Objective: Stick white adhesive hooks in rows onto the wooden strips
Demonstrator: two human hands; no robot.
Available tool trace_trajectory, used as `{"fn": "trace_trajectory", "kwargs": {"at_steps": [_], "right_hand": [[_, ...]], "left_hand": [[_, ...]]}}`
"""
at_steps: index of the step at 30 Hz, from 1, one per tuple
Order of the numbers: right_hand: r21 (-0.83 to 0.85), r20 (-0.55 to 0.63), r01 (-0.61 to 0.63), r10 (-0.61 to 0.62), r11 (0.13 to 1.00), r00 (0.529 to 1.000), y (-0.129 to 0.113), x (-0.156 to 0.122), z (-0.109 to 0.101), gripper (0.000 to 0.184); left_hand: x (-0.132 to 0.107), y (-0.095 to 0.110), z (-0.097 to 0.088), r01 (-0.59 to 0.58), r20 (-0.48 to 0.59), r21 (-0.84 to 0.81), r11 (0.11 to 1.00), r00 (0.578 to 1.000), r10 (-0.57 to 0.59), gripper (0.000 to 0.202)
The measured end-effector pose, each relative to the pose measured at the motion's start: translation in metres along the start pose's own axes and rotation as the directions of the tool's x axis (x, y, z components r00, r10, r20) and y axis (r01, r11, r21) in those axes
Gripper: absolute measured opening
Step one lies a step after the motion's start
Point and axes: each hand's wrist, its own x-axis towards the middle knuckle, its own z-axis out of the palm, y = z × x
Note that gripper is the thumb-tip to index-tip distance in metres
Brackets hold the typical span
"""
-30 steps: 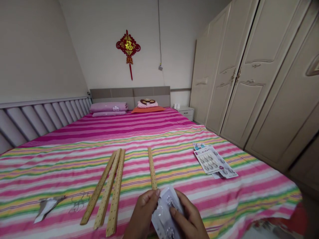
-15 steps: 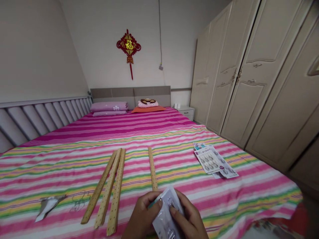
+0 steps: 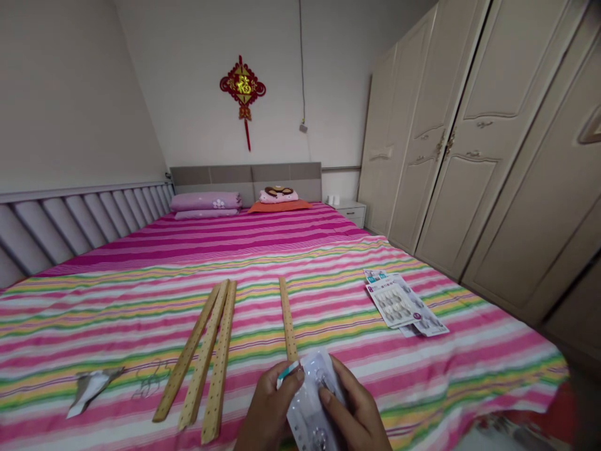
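Low in the head view, a clear plastic blister pack point(image 3: 310, 410) of hooks is held between both hands. My left hand point(image 3: 270, 401) pinches its left edge, where a bit of teal backing card shows under the thumb. On the other side, my right hand point(image 3: 355, 407) grips the right edge, its thumb pressing on the clear front. Beyond the hands lies one perforated wooden strip point(image 3: 287, 319), its near end hidden behind them. Three more such strips point(image 3: 216, 357) lie fanned together to the left.
Several packs of hooks point(image 3: 399, 304) overlap on the striped bedsheet point(image 3: 338, 300) to the right. Thin metal hooks point(image 3: 151, 379) and a torn wrapper point(image 3: 94, 388) lie at the left. A wardrobe point(image 3: 469, 156) lines the right side; a padded rail point(image 3: 94, 216) runs along the left.
The pack has turned slightly in my hands, and its backing card has come away a little at the left thumb, showing more teal. Everything on the bed stays put.
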Motion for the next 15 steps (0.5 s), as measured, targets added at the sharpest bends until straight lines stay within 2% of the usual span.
{"fn": "trace_trajectory", "kwargs": {"at_steps": [4, 10, 13, 15], "right_hand": [[0.0, -0.001, 0.001, -0.001, 1.0, 1.0, 0.0017, 0.0009, 0.0004, 0.05], [-0.002, 0.018, -0.001, 0.001, 1.0, 1.0, 0.0015, -0.0012, 0.0009, 0.048], [0.058, 0.029, -0.035, 0.033, 0.998, 0.999, -0.0014, 0.001, 0.0004, 0.048], [0.107, 0.105, -0.037, 0.025, 0.994, 0.994, -0.0056, 0.0046, -0.0005, 0.043]], "left_hand": [[-0.0012, 0.0008, 0.0, 0.07, 0.007, -0.047, 0.996, 0.998, -0.069, 0.04], [-0.003, 0.0015, -0.0002, 0.124, 0.174, -0.203, 0.971, 0.981, -0.089, 0.037], [-0.0013, -0.0007, -0.0018, 0.1, 0.147, -0.179, 0.979, 0.986, -0.074, 0.039], [0.0003, -0.0017, -0.0037, 0.025, 0.085, -0.088, 0.996, 0.996, -0.018, 0.039]]}}
